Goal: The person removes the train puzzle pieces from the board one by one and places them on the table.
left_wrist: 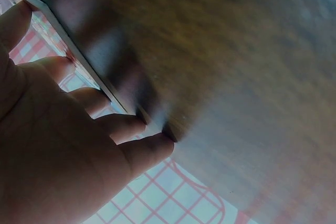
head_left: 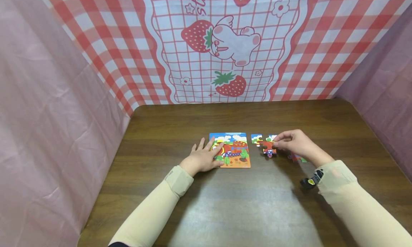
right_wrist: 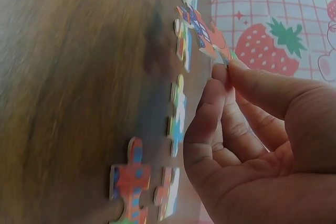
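Note:
My left hand point(head_left: 202, 159) lies with spread fingers on the left part of a square picture board point(head_left: 238, 154) showing a red train, trees and clouds. In the left wrist view the fingertips touch the edge of the board point(left_wrist: 79, 53). My right hand point(head_left: 297, 144) pinches a red and blue jigsaw puzzle piece point(head_left: 269, 149) between thumb and fingertips. The right wrist view shows this piece point(right_wrist: 203, 32) tilted and raised off the table. A sky-and-cloud piece point(head_left: 256, 138) lies just right of the board. Further pieces are partly hidden beneath the right hand.
Loose pieces, one of them red and blue point(right_wrist: 131, 179), another with cloud colours point(right_wrist: 177, 111), lie on the wooden table point(head_left: 231, 204). A red-and-white strawberry curtain point(head_left: 206, 61) hangs at the back edge, with pink curtains at both sides. A dark strap dangles at the right wrist.

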The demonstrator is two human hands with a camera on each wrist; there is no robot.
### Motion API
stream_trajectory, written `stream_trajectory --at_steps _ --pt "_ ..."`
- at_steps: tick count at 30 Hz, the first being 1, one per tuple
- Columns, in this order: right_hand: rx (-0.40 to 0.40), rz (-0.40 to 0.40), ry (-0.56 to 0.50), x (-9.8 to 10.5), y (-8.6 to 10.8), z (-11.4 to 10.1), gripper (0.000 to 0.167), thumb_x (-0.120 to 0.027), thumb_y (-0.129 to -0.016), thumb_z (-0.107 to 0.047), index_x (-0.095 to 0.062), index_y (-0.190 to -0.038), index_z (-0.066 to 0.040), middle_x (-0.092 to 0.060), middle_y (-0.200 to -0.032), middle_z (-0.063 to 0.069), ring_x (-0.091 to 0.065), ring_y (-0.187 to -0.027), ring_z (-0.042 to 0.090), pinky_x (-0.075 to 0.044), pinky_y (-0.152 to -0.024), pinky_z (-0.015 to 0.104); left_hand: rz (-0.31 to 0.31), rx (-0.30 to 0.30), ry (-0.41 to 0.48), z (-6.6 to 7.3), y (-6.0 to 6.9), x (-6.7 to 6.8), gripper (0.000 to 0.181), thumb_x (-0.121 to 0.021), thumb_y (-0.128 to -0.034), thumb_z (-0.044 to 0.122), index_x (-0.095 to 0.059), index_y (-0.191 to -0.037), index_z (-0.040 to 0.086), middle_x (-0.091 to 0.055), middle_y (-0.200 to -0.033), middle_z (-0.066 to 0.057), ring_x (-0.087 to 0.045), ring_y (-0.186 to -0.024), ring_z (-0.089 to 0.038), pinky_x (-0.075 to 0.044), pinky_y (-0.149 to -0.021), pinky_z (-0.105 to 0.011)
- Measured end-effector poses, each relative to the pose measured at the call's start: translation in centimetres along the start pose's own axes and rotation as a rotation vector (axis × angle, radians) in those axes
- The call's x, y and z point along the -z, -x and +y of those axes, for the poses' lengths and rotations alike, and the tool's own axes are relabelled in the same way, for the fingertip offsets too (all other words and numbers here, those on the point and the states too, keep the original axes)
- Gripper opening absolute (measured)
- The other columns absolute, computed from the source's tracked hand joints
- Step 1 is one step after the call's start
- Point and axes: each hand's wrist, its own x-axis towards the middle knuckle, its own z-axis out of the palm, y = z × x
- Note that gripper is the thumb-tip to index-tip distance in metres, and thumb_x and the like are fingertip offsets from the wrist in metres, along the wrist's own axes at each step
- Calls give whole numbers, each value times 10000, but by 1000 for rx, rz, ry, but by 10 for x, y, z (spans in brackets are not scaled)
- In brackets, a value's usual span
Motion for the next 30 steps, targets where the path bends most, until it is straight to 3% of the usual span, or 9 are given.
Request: stream_trajectory --at_steps 23,30 --pt "-6 -52 26 12 11 20 232 -742 -953 -148 -722 -1046 63 -735 -879 115 -678 -759 244 -570 -636 370 -8 -7 3 -1 1 0 774 -420 -1004 667 -73 -1641 394 58 -1699 -24 26 -1516 -412 -98 -1172 -611" --pt "8 -29 137 11 10 22 171 -748 -934 -114 -749 -993 46 -723 -825 70 -632 -717 209 -537 -607 342 -9 -5 9 0 2 1 770 -425 -1007 660 -79 -1641 394 55 -1700 -22 27 -1517 -408 -97 -1174 -608"
